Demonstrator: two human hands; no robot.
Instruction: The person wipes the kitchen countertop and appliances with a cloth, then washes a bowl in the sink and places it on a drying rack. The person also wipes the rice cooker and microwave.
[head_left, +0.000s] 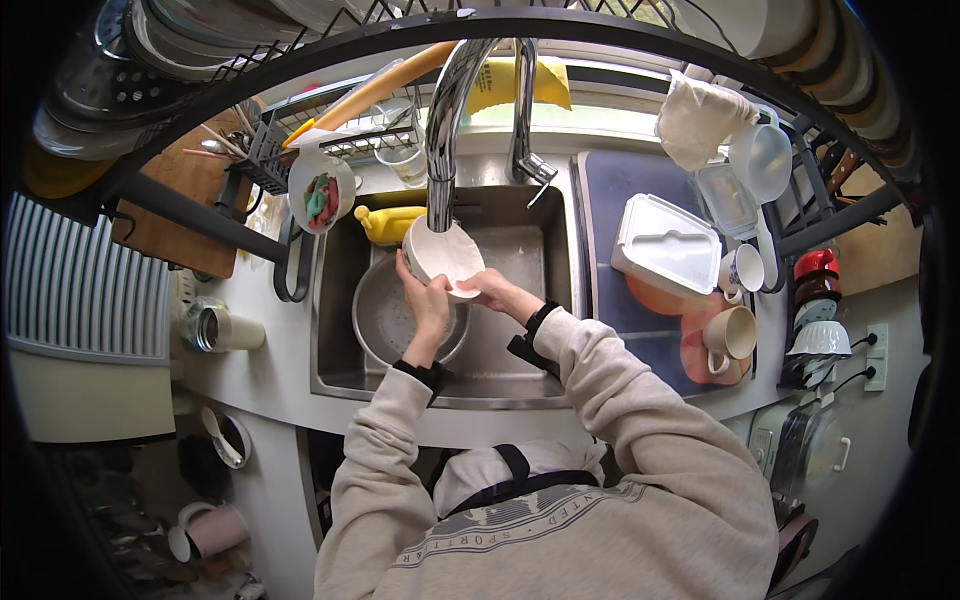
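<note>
A white bowl (439, 259), tilted, is held between both hands under the chrome faucet (441, 150). My left hand (425, 300) grips its left and near side, and my right hand (499, 291) grips the near right rim. Beneath the bowl a round metal basin (379, 322) rests in the stainless steel sink (517, 360); the bowl and my left hand hide part of it. Behind the bowl, a yellow plastic bottle (390, 223) lies along the sink's far left side.
Right of the sink, a dark drying mat (622, 176) carries a white lidded container (667, 244) and several cups, including a beige mug (729, 334). A white tub with cloths (322, 187) stands at the left rim. A black rack (360, 37) arches overhead. A flask (236, 330) lies left.
</note>
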